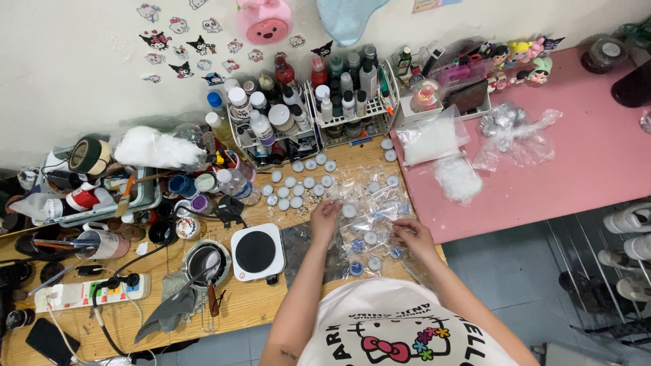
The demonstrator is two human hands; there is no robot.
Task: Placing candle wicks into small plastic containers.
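Observation:
My left hand [324, 218] rests on the wooden table [251, 308], fingers curled at the edge of a crumpled clear plastic bag [380, 203] that holds several small round cups. A small round white cup [349, 211] sits right by its fingertips. My right hand [411, 236] pinches the bag's plastic near its right side. Rows of several more white cups [296, 191] stand on the table just left of the bag. Whether the left fingers actually grip a cup is unclear.
A small white electric hotplate [256, 251] and a metal pot [205, 264] sit left of my hands. Racks of bottles [346, 95] line the wall. A power strip [88, 293] with cables lies far left. A pink table [576, 156] with plastic bags adjoins on the right.

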